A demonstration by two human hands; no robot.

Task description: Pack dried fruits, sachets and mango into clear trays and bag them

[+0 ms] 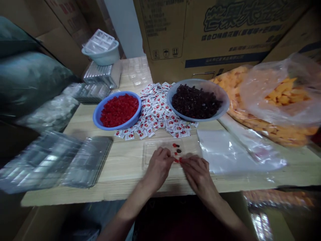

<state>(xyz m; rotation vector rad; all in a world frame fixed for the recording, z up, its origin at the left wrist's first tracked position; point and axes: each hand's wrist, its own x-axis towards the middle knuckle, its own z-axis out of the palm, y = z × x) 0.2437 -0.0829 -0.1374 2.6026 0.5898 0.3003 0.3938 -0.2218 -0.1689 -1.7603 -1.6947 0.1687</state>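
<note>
I see both hands low over the clear plastic tray (148, 152) at the front of the table. The left hand (162, 163) is nearly closed, thumb and finger pinching a small red piece (176, 160) above the tray's right part. The right hand (198, 167) meets it there, fingers together and slightly bent, touching red too; the blur hides whether it grips anything. Just beyond their fingertips, I have a few red and dark bits (179, 151) in the tray. Behind lie white packets (157, 108), between a blue bowl (96, 117) and a paler bowl (225, 103).
</note>
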